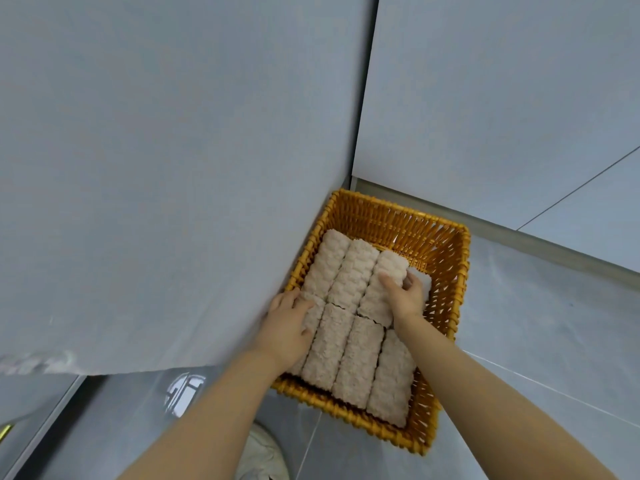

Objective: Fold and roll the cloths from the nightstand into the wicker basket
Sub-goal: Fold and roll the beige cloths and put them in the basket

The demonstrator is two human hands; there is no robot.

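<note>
i see the wicker basket [446, 244] on the floor [540, 334] against a grey panel [173, 168], packed with rolled cloths [349, 362] in two rows. my right hand [405, 299] has its grip clamped on the far-right roll [381, 289] — a white cloth [423, 282] lies just beside it. my left hand [287, 327] rests flat, fingers loose, on the near-left roll [313, 318].

Rolled cloths [349, 327] in the wicker basket [446, 271]

Two rows side by side (far row behind near row); basket on the floor [540, 327], in the wall corner.
</note>
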